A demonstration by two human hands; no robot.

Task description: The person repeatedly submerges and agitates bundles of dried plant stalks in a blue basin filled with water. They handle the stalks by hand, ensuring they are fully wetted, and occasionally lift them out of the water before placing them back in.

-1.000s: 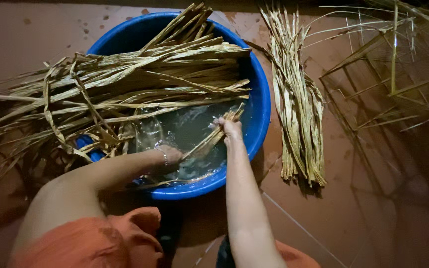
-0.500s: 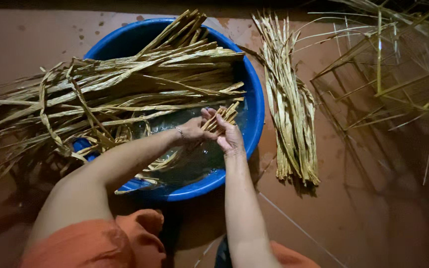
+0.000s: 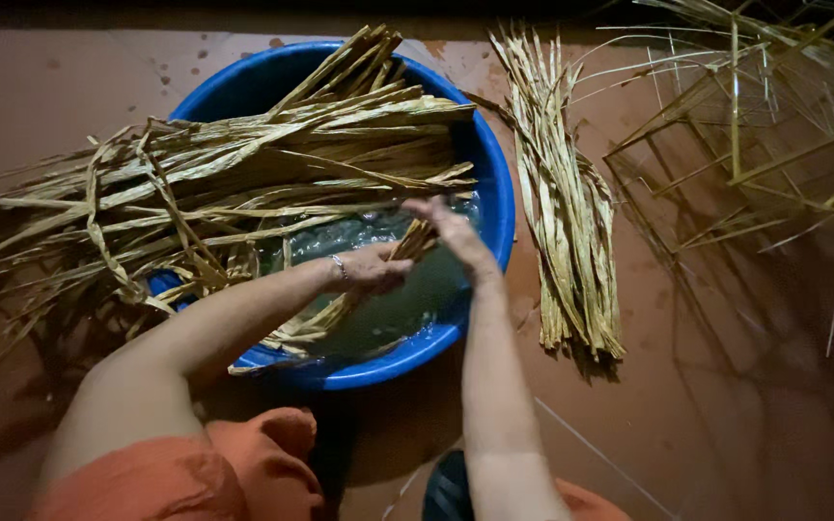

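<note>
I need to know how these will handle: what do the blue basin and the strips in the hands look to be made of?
Blue basin: likely plastic, with a smooth, glossy, evenly coloured rim.
Strips gripped by left hand and right hand: seemingly dried plant leaf or fibre, being tan, flat, creased and frayed, and wet where they dip into the water.

No packages or labels show anywhere in the view. No signs appear either. There are no screens

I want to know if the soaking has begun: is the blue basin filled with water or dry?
Filled. Glistening water shows in the blue basin under the long dried leaves lying across it; depth cannot be told.
</note>
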